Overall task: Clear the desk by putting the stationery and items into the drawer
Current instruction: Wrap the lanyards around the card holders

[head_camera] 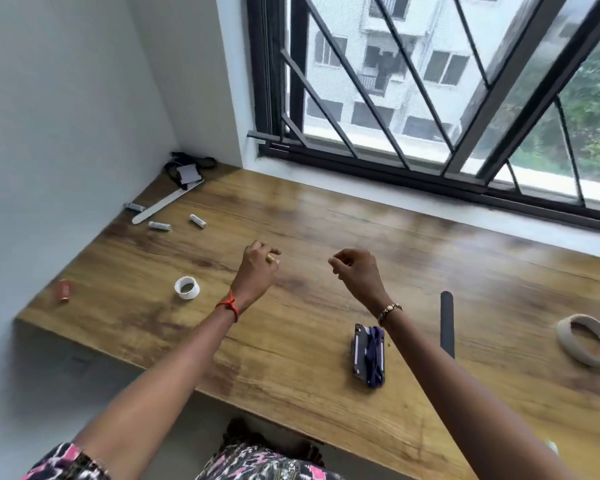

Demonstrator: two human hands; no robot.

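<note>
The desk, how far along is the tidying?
Barely begun, it seems. Nothing looks put away; no drawer is in view. The left hand and right hand hover, loosely curled, nothing clearly held. Still on the desk: three batteries, white stick, small tape roll, large tape roll, black stick, banded card, red item.
</note>
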